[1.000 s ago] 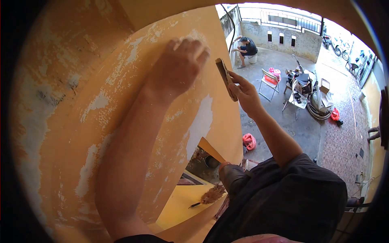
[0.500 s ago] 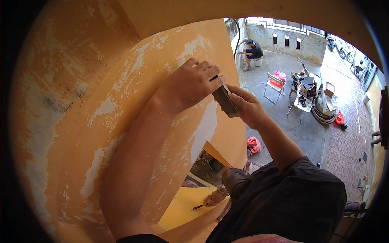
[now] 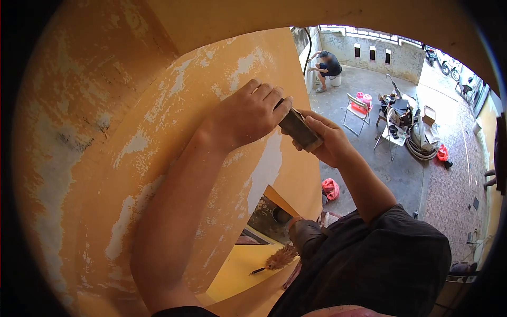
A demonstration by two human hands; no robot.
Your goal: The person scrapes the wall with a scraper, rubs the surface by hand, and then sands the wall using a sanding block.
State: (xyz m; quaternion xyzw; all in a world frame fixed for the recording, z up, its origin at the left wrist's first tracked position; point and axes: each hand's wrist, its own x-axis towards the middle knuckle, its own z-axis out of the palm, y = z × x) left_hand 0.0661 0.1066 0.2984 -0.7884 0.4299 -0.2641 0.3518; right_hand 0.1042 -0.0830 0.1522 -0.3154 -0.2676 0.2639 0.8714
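1. I see pink buckets [image 3: 364, 98] far right; their contents are too small to tell.
2. My right hand [image 3: 328, 140] grasps the block [image 3: 300, 129]; my left hand [image 3: 247, 114] clasps its upper end, against the wall [image 3: 158, 174].
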